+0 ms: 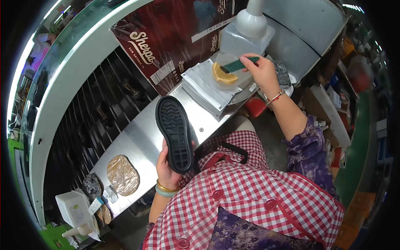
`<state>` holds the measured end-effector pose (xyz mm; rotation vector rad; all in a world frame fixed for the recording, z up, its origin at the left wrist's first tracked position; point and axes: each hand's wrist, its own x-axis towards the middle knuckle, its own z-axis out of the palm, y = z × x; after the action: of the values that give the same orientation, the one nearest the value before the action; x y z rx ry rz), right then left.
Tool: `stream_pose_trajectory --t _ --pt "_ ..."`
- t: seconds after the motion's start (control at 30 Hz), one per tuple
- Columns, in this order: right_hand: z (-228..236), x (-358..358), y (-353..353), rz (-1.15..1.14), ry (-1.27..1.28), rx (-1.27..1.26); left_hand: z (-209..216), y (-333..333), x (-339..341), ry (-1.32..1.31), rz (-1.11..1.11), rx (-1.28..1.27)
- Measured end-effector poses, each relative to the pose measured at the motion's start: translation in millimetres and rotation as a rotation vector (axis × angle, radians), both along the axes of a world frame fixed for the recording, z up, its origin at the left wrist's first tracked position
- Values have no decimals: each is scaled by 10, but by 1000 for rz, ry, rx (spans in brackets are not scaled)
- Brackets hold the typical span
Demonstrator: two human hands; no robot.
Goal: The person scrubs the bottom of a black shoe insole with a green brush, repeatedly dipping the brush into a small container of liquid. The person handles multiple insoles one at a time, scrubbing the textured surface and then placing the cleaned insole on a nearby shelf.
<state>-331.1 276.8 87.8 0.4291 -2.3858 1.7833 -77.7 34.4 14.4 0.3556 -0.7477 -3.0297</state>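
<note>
A black rubber shoe sole (174, 131) stands upright in my left hand (166, 169), its hollow, ribbed side showing. My left fingers wrap around its lower edge, over the front of the metal bench. To the right, my right hand (262, 73) pinches a green-handled brush (241, 65). The brush's dark end reaches over a clear plastic bowl (228, 58) and meets or hangs just above the yellow material (219, 75) inside. Whether it touches cannot be made out. The bowl rests near a stack of pale plastic-wrapped sheets (204, 83).
Behind the bench (139, 141) runs a dark rack of rods (98, 104). A dark red carton (166, 33) stands behind the sheets, beside a white-topped clear container (246, 39). A brown wrapped oval pad (123, 175) and a white plastic container (73, 207) are at the left.
</note>
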Motion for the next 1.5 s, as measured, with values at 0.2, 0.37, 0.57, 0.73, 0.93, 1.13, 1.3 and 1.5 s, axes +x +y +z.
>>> stream_pose_trajectory --t 0.2,0.37,0.57,0.73,0.93,1.13,1.3,1.5 --pt "-184 -84 98 85 -145 -42 -41 40 -110 -56 36 28" --pt "-234 134 167 176 -439 -443 -103 49 -151 -86 42 112" --pt "154 1066 -687 407 -347 -460 -51 29 -125 4 -10 231" --pt "0 1218 -962 439 -330 -469 86 49 -75 23 -14 162" --pt "-27 1338 -931 479 -324 -340 144 37 -66 7 -6 137" --pt "11 1639 -935 526 -287 -345 156 0 -166 0 76 201" --pt "87 1723 -928 604 -304 -284 108 -51 -133 153 29 291" --pt "228 1572 -868 788 -488 -203 202 -57 -81 -57 -58 214"
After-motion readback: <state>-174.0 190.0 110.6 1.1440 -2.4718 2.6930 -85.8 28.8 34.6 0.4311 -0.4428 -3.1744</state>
